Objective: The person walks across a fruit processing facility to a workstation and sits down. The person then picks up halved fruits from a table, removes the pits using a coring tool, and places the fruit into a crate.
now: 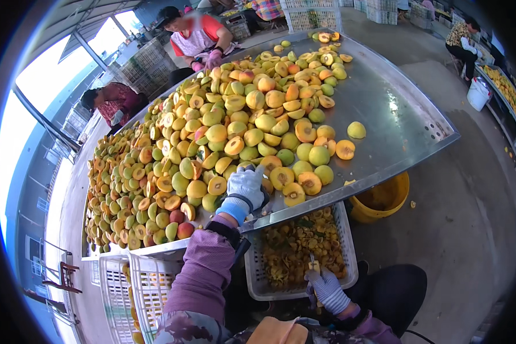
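Note:
Halved yellow-green peaches [235, 103] lie heaped on a metal table [384, 126]. My left hand [246, 186], in a white-and-blue glove, rests at the near edge of the heap. Its fingers are curled down among the halves; the fingertips, and whatever they grip, are hidden. Lower right, my right hand [328, 291], in a striped glove, is closed around a small tool [313, 265] with a tan handle and a short metal tip, which looks like a pitting knife. It is above a white plastic crate [350, 252] holding yellow-brown fruit scraps.
A yellow bucket [384, 203] stands under the table's right edge. White crates [149, 286] holding fruit are at lower left. One person [198, 37] works across the table, another [114, 103] at its far left. Stacked crates [312, 17] stand behind; a white bucket [479, 93] is far right.

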`<state>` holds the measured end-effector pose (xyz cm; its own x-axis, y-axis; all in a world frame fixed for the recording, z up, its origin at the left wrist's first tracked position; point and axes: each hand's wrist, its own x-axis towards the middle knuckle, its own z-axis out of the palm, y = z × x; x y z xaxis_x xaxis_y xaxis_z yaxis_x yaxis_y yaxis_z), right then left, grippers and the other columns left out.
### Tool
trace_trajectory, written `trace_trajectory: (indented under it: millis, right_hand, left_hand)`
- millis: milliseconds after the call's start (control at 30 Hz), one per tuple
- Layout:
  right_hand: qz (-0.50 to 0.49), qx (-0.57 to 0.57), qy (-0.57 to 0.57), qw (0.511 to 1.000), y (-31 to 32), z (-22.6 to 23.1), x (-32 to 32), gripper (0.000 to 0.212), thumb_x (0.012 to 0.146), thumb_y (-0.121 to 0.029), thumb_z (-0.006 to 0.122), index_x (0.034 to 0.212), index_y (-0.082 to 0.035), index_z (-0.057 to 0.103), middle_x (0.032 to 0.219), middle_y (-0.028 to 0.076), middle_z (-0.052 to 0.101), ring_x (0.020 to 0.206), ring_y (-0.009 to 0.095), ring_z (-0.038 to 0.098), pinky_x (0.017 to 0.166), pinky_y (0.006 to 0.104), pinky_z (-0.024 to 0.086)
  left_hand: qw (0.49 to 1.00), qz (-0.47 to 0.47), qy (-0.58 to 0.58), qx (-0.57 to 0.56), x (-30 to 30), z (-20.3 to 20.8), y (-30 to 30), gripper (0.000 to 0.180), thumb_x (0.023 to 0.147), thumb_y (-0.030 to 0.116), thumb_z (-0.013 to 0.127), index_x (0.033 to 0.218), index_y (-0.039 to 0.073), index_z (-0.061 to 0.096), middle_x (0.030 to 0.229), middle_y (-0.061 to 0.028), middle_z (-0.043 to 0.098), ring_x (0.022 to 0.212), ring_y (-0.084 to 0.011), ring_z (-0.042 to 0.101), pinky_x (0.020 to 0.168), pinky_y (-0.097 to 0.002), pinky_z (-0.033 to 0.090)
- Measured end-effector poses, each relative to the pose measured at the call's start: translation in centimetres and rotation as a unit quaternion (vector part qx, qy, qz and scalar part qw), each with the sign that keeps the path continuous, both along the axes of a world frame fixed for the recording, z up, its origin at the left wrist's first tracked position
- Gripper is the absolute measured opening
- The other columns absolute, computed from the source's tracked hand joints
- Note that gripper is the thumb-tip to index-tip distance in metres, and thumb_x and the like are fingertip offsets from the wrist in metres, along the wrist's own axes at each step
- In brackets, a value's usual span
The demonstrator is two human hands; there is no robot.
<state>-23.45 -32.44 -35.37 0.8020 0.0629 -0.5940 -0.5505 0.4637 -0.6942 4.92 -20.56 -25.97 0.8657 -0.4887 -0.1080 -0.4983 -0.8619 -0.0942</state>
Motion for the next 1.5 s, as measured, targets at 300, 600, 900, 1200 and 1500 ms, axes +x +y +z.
trace_trajectory:
  millis: [300,600,900,1200,1500]
  right_hand:
    - [-0.021,-0.441,-0.269,0.856,1.1,2.7,0.4,0.028,0.087,-0.023,0.060,0.103,-0.004,0.048,0.064,0.021,0.057,0.059,0.041,0.058,0.049,0.0450,0.045]
    - [0.001,-0.562,-0.348,0.750,4.0,5.3,0.1,0.030,0.086,-0.027,0.061,0.095,-0.003,0.046,0.060,0.015,0.059,0.052,0.033,0.060,0.045,0.0400,0.047]
    - [0.097,-0.612,-0.326,0.714,5.5,4.7,-0.6,0.033,0.087,-0.030,0.058,0.096,0.000,0.046,0.057,0.015,0.058,0.048,0.030,0.061,0.042,0.0390,0.049]
    - [0.103,-0.480,-0.344,0.801,6.0,4.5,-1.3,0.028,0.087,-0.018,0.055,0.102,0.004,0.048,0.072,0.024,0.059,0.067,0.044,0.059,0.061,0.0448,0.050]
    - [0.202,0.110,-0.182,0.956,4.4,5.1,-1.7,0.035,0.094,-0.038,0.051,0.085,-0.004,0.052,0.056,0.003,0.051,0.038,0.012,0.047,0.036,0.0262,0.039]
  left_hand:
    - [0.554,0.144,0.418,-0.706,-8.4,0.1,4.1,0.049,0.077,0.020,0.070,0.117,0.001,0.052,0.104,-0.0125,0.063,0.088,-0.0150,0.062,0.076,-0.0312,0.050]
    - [0.764,0.075,0.264,-0.584,-19.5,-1.4,5.4,0.039,0.101,0.030,0.033,0.119,0.000,0.050,0.116,-0.0125,0.060,0.105,-0.0200,0.058,0.090,-0.0311,0.047]
    - [0.554,0.097,0.357,-0.746,-21.7,-2.3,5.8,0.059,0.096,0.051,0.036,0.113,-0.003,0.054,0.109,-0.0138,0.061,0.100,-0.0205,0.058,0.088,-0.0321,0.047]
    - [0.543,0.016,0.332,-0.772,-21.6,-2.3,5.9,0.050,0.092,0.045,0.052,0.101,-0.004,0.061,0.095,-0.0122,0.065,0.083,-0.0154,0.061,0.075,-0.0280,0.049]
    - [0.650,-0.016,0.378,-0.659,-21.1,-0.4,5.0,0.044,0.091,0.041,0.054,0.095,-0.002,0.064,0.077,-0.0083,0.065,0.073,-0.0151,0.061,0.068,-0.0286,0.050]
